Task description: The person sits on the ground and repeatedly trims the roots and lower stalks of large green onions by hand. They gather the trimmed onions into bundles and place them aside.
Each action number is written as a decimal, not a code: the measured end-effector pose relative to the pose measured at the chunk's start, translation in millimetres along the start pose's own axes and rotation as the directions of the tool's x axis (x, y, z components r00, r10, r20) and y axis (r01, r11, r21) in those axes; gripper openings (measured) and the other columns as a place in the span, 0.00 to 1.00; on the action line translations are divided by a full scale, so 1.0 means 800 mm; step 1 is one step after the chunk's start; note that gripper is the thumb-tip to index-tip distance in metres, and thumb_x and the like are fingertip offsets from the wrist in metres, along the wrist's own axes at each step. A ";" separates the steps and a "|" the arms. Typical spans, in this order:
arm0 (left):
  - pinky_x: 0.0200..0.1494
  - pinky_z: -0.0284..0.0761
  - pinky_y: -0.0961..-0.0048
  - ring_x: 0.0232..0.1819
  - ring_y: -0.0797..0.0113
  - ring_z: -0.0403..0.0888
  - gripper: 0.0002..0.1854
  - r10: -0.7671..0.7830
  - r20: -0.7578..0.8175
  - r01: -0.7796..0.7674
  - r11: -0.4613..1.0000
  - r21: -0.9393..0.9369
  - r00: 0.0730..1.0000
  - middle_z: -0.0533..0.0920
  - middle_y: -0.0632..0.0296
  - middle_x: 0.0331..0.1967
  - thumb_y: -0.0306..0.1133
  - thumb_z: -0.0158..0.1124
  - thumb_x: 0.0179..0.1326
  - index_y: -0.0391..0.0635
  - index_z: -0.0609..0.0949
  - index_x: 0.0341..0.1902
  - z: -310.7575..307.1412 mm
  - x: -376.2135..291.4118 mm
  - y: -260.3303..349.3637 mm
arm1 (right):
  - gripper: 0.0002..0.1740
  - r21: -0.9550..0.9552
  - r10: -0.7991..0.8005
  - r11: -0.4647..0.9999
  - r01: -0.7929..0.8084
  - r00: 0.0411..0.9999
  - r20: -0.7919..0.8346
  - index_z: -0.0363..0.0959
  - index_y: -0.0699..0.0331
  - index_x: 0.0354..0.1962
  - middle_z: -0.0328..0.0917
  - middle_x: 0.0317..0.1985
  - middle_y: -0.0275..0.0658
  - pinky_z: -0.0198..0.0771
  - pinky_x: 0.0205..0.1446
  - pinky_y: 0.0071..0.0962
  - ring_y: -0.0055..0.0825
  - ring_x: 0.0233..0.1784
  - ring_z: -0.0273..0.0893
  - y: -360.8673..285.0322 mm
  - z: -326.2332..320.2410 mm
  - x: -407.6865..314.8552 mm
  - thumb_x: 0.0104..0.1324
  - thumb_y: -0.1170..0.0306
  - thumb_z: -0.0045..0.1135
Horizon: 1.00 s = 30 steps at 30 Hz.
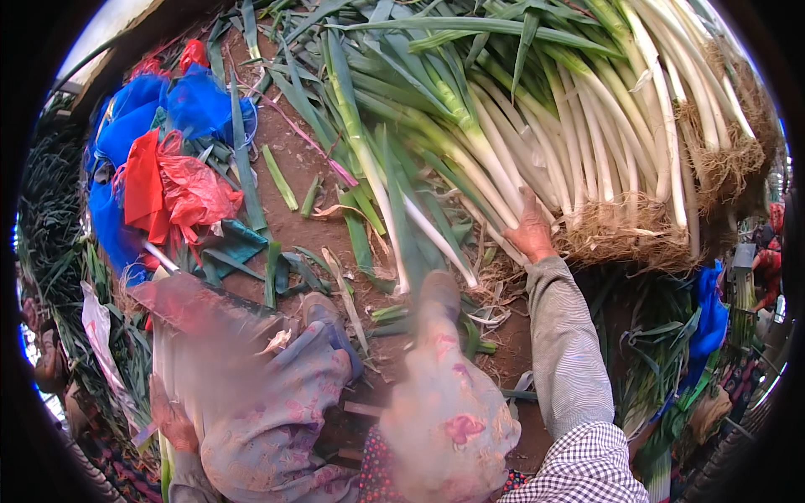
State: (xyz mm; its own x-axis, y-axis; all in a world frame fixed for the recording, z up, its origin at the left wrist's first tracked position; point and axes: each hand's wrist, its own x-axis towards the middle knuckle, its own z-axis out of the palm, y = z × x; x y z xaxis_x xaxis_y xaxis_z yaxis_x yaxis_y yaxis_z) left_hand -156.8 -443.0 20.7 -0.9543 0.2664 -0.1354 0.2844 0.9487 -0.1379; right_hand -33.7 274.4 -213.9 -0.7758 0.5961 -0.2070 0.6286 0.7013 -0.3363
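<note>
My right hand (534, 229) reaches forward to the big pile of leeks (591, 132). Its thumb and fingers are around white shanks near the root ends, at the pile's left side. Low on the left, my left hand (173, 418) is closed about pale leek stalks (168, 352) beside my knee; its fingertips are hidden. Between the hands, a loose leek (374, 182) lies on the soil, root end towards me. A second white shank (440, 236) lies to its right, partly covered by leaves and blur.
Blue sheeting (129, 126) and red plastic bags (195, 182) lie at the left. A dark board-like piece (201, 302), partly blurred, is near my left knee. Cut leaves litter the brown soil (295, 245). More leeks (654, 358) stand at the right. Other people are at the edges.
</note>
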 end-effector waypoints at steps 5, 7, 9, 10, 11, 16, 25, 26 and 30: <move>0.70 0.53 0.60 0.70 0.50 0.60 0.30 -0.019 -0.050 0.017 0.999 -0.051 0.999 0.66 0.48 0.68 0.29 0.45 0.61 0.38 0.64 0.69 0.007 0.000 -0.002 | 0.70 0.279 0.115 0.945 -0.170 0.973 0.201 0.21 0.52 0.72 0.76 0.48 0.50 0.76 0.54 0.38 0.43 0.42 0.80 -0.071 -0.043 -0.043 0.44 0.70 0.69; 0.70 0.53 0.60 0.71 0.51 0.60 0.29 -0.067 -0.039 0.060 0.985 -0.163 0.997 0.65 0.48 0.68 0.31 0.46 0.63 0.40 0.64 0.70 0.028 0.006 -0.013 | 0.67 0.161 -0.002 0.987 -0.026 0.984 0.176 0.23 0.57 0.72 0.75 0.48 0.53 0.75 0.54 0.40 0.46 0.45 0.78 -0.096 -0.051 -0.070 0.46 0.67 0.67; 0.70 0.52 0.59 0.71 0.52 0.59 0.29 -0.142 -0.017 0.134 0.963 -0.235 0.990 0.64 0.49 0.69 0.32 0.46 0.64 0.41 0.63 0.70 0.031 0.002 -0.021 | 0.63 0.063 -0.024 0.998 0.007 0.963 0.267 0.25 0.64 0.72 0.72 0.47 0.59 0.73 0.53 0.43 0.50 0.47 0.76 -0.143 -0.067 -0.100 0.49 0.66 0.64; 0.70 0.52 0.59 0.72 0.53 0.58 0.29 -0.117 0.029 0.115 0.991 0.063 0.993 0.62 0.51 0.70 0.35 0.46 0.66 0.44 0.61 0.71 0.015 0.002 -0.003 | 0.59 0.073 -0.106 0.993 0.093 0.972 0.211 0.28 0.67 0.71 0.71 0.44 0.62 0.72 0.52 0.43 0.52 0.45 0.75 -0.162 -0.080 -0.121 0.52 0.65 0.61; 0.69 0.52 0.58 0.72 0.54 0.57 0.30 -0.134 0.033 0.131 0.988 0.082 0.990 0.61 0.52 0.71 0.37 0.46 0.67 0.47 0.60 0.72 0.015 0.000 -0.009 | 0.58 0.069 -0.101 0.994 0.086 0.962 0.252 0.29 0.67 0.71 0.70 0.42 0.60 0.71 0.51 0.45 0.54 0.42 0.74 -0.183 -0.094 -0.141 0.54 0.66 0.60; 0.67 0.55 0.55 0.71 0.54 0.58 0.30 -0.157 0.063 0.149 0.981 0.122 0.986 0.60 0.54 0.72 0.42 0.45 0.69 0.51 0.58 0.74 -0.021 0.004 0.044 | 0.59 0.040 -0.132 0.991 0.126 0.927 0.351 0.24 0.65 0.71 0.67 0.41 0.63 0.72 0.46 0.47 0.51 0.41 0.73 -0.157 -0.048 -0.283 0.55 0.66 0.62; 0.67 0.55 0.50 0.71 0.55 0.59 0.30 -0.227 0.069 0.212 0.961 0.177 0.971 0.59 0.58 0.72 0.46 0.45 0.70 0.54 0.57 0.74 0.011 0.008 0.016 | 0.37 0.541 -0.147 0.830 -0.135 0.883 0.446 0.57 0.69 0.61 0.75 0.46 0.56 0.69 0.55 0.39 0.48 0.49 0.77 -0.110 -0.025 -0.354 0.63 0.55 0.57; 0.67 0.55 0.49 0.71 0.55 0.58 0.30 -0.229 0.063 0.215 0.961 0.176 0.971 0.59 0.58 0.72 0.46 0.45 0.70 0.55 0.57 0.74 0.013 0.009 0.016 | 0.33 0.606 -0.172 0.785 -0.132 0.892 0.417 0.59 0.69 0.59 0.76 0.43 0.53 0.71 0.52 0.37 0.43 0.45 0.77 -0.107 -0.033 -0.351 0.63 0.56 0.56; 0.67 0.54 0.45 0.71 0.55 0.58 0.30 -0.241 0.067 0.230 0.962 0.150 0.968 0.59 0.59 0.73 0.47 0.44 0.70 0.55 0.58 0.73 0.020 0.010 0.016 | 0.23 0.723 -0.129 0.466 -0.511 0.769 0.626 0.65 0.69 0.53 0.75 0.32 0.39 0.72 0.32 0.23 0.22 0.27 0.75 -0.129 -0.113 -0.332 0.64 0.65 0.54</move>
State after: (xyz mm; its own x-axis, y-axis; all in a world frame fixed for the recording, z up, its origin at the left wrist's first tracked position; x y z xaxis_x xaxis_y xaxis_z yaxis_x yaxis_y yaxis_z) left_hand -159.5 -431.7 2.0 -0.9864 0.0175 -0.1634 0.0683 0.9481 -0.3107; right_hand 112.7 79.2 -41.6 -0.7120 0.1232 -0.6913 0.6490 -0.2605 -0.7148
